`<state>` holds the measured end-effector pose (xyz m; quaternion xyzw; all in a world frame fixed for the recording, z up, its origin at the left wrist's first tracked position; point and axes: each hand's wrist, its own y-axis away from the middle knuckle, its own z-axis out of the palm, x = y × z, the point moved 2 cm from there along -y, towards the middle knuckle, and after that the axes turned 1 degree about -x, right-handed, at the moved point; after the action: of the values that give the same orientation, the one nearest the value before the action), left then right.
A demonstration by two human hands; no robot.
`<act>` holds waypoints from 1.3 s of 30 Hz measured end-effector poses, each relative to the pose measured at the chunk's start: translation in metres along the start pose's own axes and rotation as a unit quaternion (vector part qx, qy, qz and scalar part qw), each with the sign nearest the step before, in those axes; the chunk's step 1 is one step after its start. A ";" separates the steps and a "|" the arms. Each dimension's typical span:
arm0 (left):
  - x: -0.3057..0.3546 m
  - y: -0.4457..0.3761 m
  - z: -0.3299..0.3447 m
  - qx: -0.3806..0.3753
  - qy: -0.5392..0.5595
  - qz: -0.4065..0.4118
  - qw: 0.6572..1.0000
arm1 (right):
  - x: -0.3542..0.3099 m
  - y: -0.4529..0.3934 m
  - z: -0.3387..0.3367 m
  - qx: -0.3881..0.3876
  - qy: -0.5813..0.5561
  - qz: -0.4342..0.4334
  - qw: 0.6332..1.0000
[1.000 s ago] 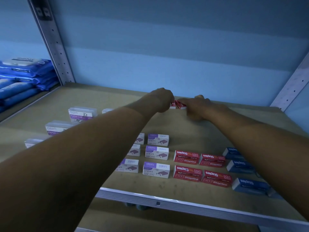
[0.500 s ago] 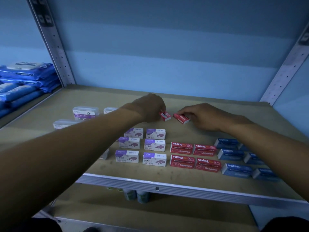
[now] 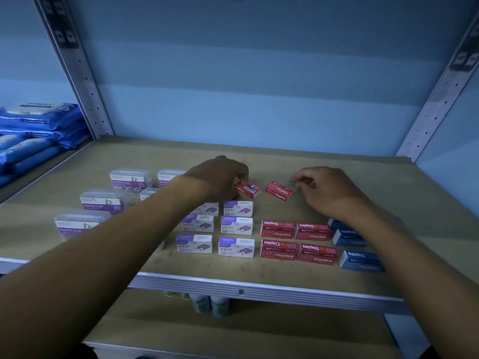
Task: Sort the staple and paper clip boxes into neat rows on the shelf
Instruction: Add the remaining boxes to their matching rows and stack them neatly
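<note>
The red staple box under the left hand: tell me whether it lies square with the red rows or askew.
Askew. The red staple box lies angled, barcode face up, behind the red rows, held by the left hand.

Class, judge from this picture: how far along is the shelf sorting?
Done: four red boxes sit in a two-by-two block, with purple boxes rowed alongside. In hand: the left hand pinches one loose red box; the right hand hovers by another. Left: both stray boxes lie askew behind the red block.
</note>
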<state>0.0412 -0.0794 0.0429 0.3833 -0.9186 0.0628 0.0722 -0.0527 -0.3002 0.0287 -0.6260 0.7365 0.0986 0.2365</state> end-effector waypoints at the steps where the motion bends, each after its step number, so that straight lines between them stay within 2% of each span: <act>1: -0.001 0.000 -0.002 0.003 0.004 0.001 1.000 | 0.000 0.000 0.002 -0.002 0.006 0.005 1.000; 11: -0.003 0.000 0.002 0.042 0.013 -0.004 0.999 | -0.011 0.000 0.008 -0.029 0.037 0.020 0.999; 18: -0.002 0.003 0.000 0.025 0.015 -0.013 1.000 | -0.012 -0.001 0.009 -0.036 0.030 0.034 0.998; 28: -0.012 0.003 0.011 0.009 0.014 -0.017 1.000 | -0.002 0.006 -0.001 -0.038 -0.047 0.040 0.997; 39: -0.007 0.009 0.013 -0.010 -0.017 -0.013 1.000 | 0.002 0.007 -0.004 -0.036 -0.060 0.034 0.997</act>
<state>0.0388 -0.0704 0.0281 0.3958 -0.9152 0.0457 0.0609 -0.0611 -0.3021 0.0303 -0.6017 0.7377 0.1704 0.2544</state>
